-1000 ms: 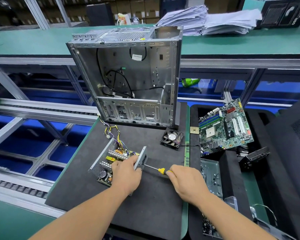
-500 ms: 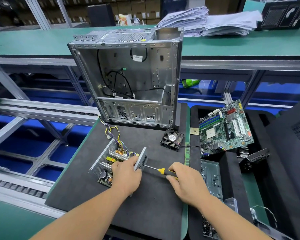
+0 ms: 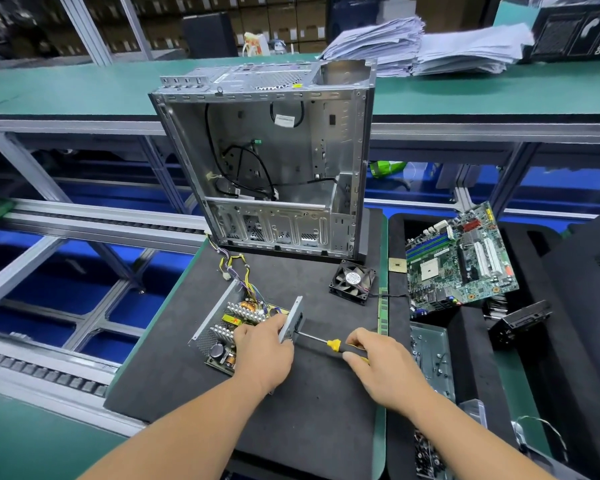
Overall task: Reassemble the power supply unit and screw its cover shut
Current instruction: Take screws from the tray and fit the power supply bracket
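Just in front of the computer case [image 3: 267, 168], the power supply [image 3: 229, 327] lies open: rigid metal, fragile board. Left hand [image 3: 262, 351] grips its end plate; right hand [image 3: 383, 367] pinches the screwdriver [image 3: 321, 341].

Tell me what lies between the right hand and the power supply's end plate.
In the head view, only the screwdriver: its metal shaft runs from the right hand to the end plate, above bare black mat.

Fan [image 3: 353, 280] right of power supply [image 3: 234, 327]
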